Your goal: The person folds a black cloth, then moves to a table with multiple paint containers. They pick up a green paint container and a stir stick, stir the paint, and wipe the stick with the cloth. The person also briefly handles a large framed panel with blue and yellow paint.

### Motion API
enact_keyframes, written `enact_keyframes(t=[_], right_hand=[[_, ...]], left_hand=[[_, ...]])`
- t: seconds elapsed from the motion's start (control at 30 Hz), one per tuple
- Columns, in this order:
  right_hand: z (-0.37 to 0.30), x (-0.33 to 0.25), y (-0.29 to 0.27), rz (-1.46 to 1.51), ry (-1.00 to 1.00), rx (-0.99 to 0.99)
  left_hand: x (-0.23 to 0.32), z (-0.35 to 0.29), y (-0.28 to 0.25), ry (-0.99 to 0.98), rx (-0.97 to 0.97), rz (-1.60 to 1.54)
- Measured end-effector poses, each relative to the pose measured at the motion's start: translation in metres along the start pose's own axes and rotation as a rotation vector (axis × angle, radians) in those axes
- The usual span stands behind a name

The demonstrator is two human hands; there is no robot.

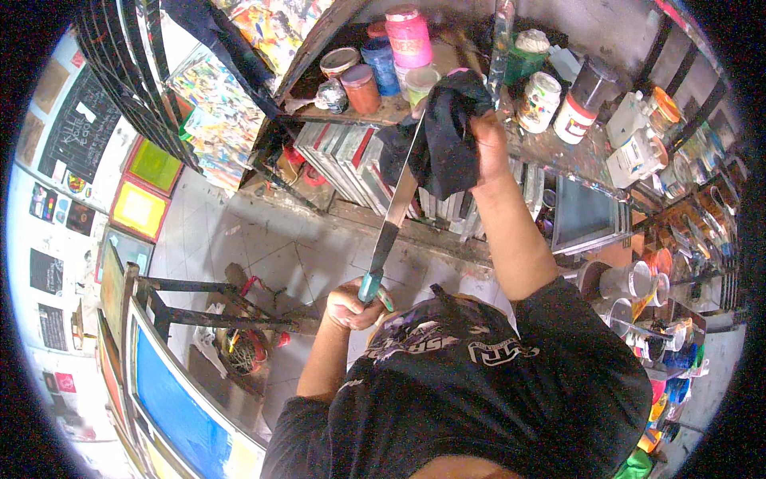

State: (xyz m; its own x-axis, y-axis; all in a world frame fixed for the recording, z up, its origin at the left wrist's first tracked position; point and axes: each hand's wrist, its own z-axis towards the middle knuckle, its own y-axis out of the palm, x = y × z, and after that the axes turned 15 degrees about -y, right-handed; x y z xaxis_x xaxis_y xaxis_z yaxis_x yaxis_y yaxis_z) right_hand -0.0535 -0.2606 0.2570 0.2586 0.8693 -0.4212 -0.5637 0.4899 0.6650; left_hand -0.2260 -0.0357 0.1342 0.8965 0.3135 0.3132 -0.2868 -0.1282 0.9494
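Note:
My left hand (349, 306) is closed round the teal handle of a long, flat, knife-like metal blade (396, 209). The blade slants up and away to the right, in front of my body. In my right hand (490, 145) is a bunched black cloth (448, 132). It lies against the far part of the blade and hides some of it. From this view I cannot make out whether the cloth wraps fully round the metal.
Paint jars, among them a pink one (408, 38), crowd the wooden shelf ahead. Stacked frames (349, 158) stand beneath it. At lower left is a wooden rack with a blue screen frame (177, 391). White tubs (626, 281) stand at right.

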Motion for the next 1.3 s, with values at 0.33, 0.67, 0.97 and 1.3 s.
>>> enact_keyframes(t=[0.33,0.67,0.97,1.3], right_hand=[[0.003,-0.041,-0.014,-1.133,-0.578,-0.283],[-0.02,-0.038,0.002,-1.188,-0.679,-0.346],[-0.059,0.016,-0.049,-1.323,-0.129,-0.01],[-0.049,0.011,-0.048,-1.062,-0.014,0.062]], left_hand=[[0.0,-0.032,0.023,0.348,1.172,0.464],[0.0,-0.013,0.039,0.608,1.251,0.715],[0.004,0.024,0.059,0.654,1.423,1.014],[0.002,0.026,0.061,0.627,1.671,1.365]])
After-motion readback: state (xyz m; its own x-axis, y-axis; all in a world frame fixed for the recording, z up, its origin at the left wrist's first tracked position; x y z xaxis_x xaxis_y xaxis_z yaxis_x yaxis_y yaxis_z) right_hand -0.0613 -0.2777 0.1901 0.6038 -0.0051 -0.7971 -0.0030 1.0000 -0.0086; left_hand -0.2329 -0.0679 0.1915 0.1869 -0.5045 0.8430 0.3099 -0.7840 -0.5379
